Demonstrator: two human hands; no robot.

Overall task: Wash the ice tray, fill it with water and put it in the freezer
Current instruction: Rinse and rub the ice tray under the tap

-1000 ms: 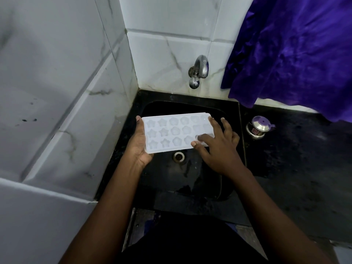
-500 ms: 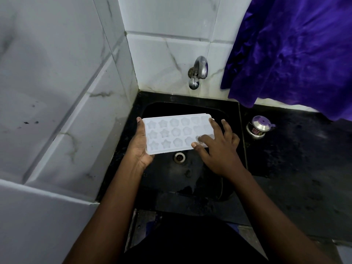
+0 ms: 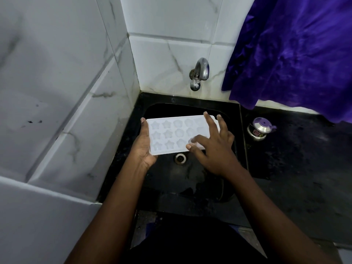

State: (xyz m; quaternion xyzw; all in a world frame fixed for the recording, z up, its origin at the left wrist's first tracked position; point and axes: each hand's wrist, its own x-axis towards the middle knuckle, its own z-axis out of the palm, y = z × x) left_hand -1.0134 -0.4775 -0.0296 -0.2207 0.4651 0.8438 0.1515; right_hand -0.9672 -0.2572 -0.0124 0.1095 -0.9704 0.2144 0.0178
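Meanwhile, the ice tray (image 3: 169, 134) is held level over the black sink (image 3: 190, 180), just above the drain (image 3: 180, 158), its left end clamped in the left hand (image 3: 144, 149). Since a moment ago the right hand (image 3: 215, 151) has slid further across the tray's right end; its fingers (image 3: 209, 122) are now spread apart and lie flat on the moulds, reaching the far edge. No water shows at the tap (image 3: 200, 73), so this looks like rubbing the cavities clean, with rinsing and filling still to do.
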